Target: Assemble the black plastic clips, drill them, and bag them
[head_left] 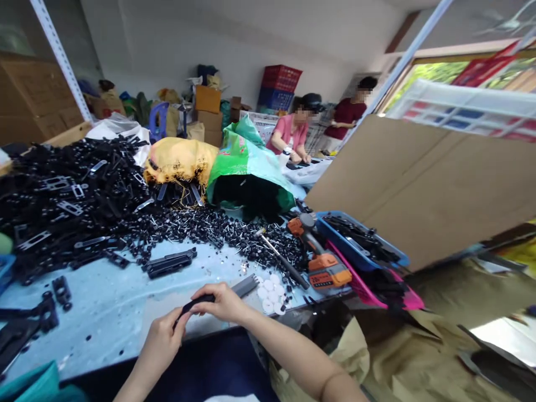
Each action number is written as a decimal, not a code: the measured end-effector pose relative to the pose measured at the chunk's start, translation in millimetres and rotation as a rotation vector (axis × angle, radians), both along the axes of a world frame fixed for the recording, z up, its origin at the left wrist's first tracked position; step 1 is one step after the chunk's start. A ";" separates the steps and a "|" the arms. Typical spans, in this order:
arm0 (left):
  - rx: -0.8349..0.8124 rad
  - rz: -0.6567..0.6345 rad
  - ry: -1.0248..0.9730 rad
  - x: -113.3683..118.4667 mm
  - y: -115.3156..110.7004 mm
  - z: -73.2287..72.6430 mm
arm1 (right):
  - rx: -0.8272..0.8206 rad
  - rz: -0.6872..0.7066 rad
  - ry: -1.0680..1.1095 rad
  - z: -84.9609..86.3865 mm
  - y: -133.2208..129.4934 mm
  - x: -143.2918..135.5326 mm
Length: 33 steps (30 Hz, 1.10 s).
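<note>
Close to the table's front edge, my left hand (164,336) pinches the near end of a long, narrow black plastic part (201,300). My right hand (225,304) is closed over the same part farther along, its fingers curled around the top. Just beyond my right hand, a grey slotted bar (246,285) points toward several white discs (270,293). An assembled black piece (171,263) lies apart on the blue tabletop (104,290). The undersides of both hands' grips are hidden.
A hammer (282,259) and an orange cordless drill (322,262) lie at right, beside blue (393,258) and pink (412,298) baskets of parts. Black parts (84,195) heap up at left. Screws (221,223) spread before a green sack (230,167). Two people work behind.
</note>
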<state>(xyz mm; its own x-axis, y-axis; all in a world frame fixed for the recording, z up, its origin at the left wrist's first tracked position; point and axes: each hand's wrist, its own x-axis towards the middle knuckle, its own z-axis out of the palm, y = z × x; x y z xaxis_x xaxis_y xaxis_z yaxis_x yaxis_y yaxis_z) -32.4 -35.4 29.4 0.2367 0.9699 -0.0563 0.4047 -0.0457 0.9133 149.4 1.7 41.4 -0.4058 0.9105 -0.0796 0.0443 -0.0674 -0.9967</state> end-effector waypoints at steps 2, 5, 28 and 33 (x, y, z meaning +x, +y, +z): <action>-0.001 -0.020 -0.023 -2.7 1.2 -1.1 | 0.011 -0.048 0.032 -4.2 -3.3 -3.9; -0.072 -0.178 -0.068 -9.2 -0.7 1.7 | -0.096 0.013 0.132 -7.1 -7.1 -6.7; -0.098 -0.121 -0.094 -11.6 -1.6 -20.6 | 0.024 -0.127 0.031 -8.8 -19.3 -14.5; -0.222 -0.187 -0.171 -10.1 -4.9 -12.5 | 0.004 -0.133 0.057 -11.0 -21.3 -15.1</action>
<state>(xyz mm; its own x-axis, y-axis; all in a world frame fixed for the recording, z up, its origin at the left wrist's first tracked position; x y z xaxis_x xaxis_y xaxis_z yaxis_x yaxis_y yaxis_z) -42.5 -40.3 16.9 0.4334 0.8773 -0.2059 0.2484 0.1033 0.9631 134.2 -19.6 30.5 -0.2855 0.9567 -0.0559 -0.0214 -0.0646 -0.9977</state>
